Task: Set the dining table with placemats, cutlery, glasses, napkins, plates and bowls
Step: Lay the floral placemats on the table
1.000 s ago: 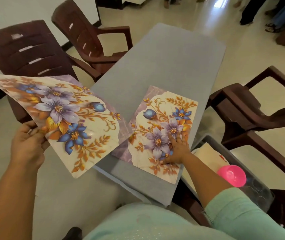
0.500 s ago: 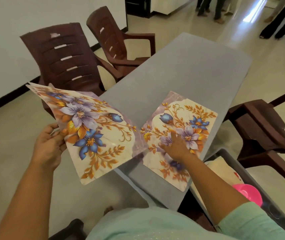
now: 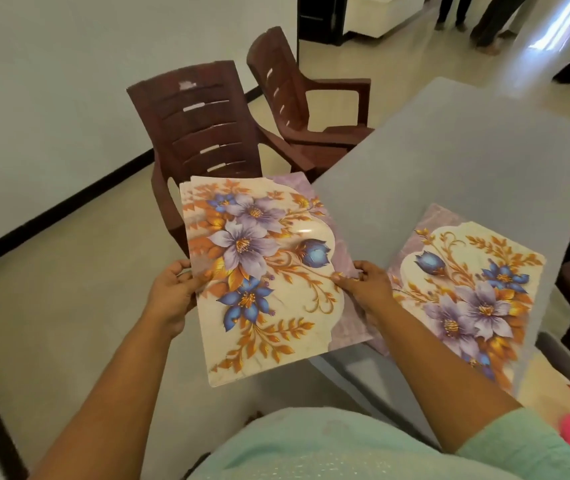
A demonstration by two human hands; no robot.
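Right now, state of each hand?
Left hand: grips the left edge of the held placemats.
Right hand: pinches their right edge.

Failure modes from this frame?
1. The held placemat stack is gripped only at its side edges by the left hand and right hand, mostly off the table; a mat might slip out.
2. The laid placemat sits near the table's edge; setting the next one down may nudge it.
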